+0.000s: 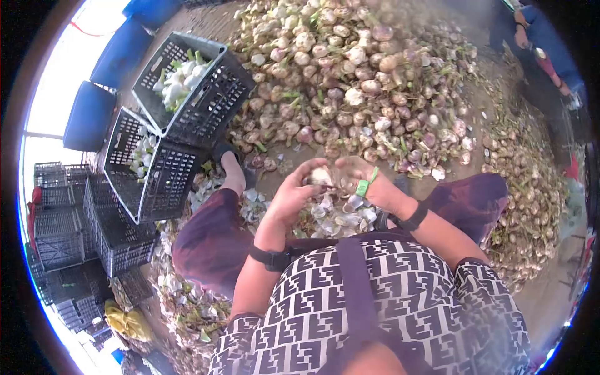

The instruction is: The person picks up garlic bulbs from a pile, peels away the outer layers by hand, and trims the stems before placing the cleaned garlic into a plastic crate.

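Observation:
A garlic bulb (322,177), whitish with some purple, sits in the curled fingers of my left hand (294,192). Close beside it, my right hand (369,181) is bent inward with its fingers drawn together and a little blurred; what they pinch is too small to make out. A green band (364,186) is around the right wrist. Below both hands, between my knees, lies a heap of loose papery garlic skins (337,215). Just beyond the hands spreads a large pile of unpeeled garlic bulbs (369,81).
Two black plastic crates (209,103) at the left hold cleaned white garlic (182,80). Stacked crates (62,212) and a yellow bag (128,322) are farther left. Blue barrels (90,115) line the back left. Another person (547,47) is at the upper right. More garlic (528,187) lies right.

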A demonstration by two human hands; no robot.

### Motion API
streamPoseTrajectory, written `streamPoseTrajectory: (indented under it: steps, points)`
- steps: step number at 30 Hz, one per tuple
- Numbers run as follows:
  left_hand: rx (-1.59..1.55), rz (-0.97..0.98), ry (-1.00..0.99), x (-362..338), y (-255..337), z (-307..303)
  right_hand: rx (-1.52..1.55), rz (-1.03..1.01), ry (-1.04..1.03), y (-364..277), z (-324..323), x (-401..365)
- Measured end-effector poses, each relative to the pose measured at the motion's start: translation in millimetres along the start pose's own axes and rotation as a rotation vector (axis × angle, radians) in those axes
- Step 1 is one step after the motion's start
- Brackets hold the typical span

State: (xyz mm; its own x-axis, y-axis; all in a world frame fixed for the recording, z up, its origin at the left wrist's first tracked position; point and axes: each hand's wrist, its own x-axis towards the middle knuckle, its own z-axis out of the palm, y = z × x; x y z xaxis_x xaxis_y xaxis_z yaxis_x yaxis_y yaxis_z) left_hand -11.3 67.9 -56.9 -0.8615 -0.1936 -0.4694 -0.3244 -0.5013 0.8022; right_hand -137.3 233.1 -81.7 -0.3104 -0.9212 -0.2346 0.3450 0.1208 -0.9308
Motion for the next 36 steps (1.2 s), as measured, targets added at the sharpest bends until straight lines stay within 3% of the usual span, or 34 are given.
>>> streamPoseTrajectory:
  steps: [2,3,6,7,9,11,13,19,25,27,30,34,36]
  points:
    - [0.076,0.101,0.091,-1,-2,-2,0.049,-0.001,0.109,15,4,-4]
    - [0.023,0.132,0.114,-2,-1,1,-0.14,0.28,0.011,0,8,-9]
    - [-0.052,0.204,0.171,-6,1,9,-0.721,-0.099,-0.13,16,11,-16]
    - [-0.021,0.22,0.181,-7,1,12,-0.683,-0.007,0.023,19,15,-9]
    - [0.0,0.206,0.209,-8,2,22,0.007,0.102,0.143,9,21,3]
    - [0.448,0.424,0.303,-13,4,34,0.536,0.257,0.238,-19,29,4]
    - [0.815,0.63,0.384,-17,7,38,0.595,0.304,0.279,-23,34,9]
    - [0.902,0.736,0.39,-17,6,33,0.537,0.184,0.339,-25,41,14]
    - [0.361,0.502,0.315,-15,1,34,0.318,-0.028,0.317,-24,38,12]
    - [0.27,0.43,0.278,-17,4,35,0.225,-0.063,0.338,-28,37,9]
    - [0.153,0.393,0.245,-15,2,34,-0.16,-0.184,0.281,-25,23,8]
    - [-0.031,0.356,0.186,-12,3,38,-0.233,-0.224,0.308,-28,19,5]
    - [-0.123,0.193,0.169,-10,-2,33,-0.277,-0.229,0.3,-33,16,3]
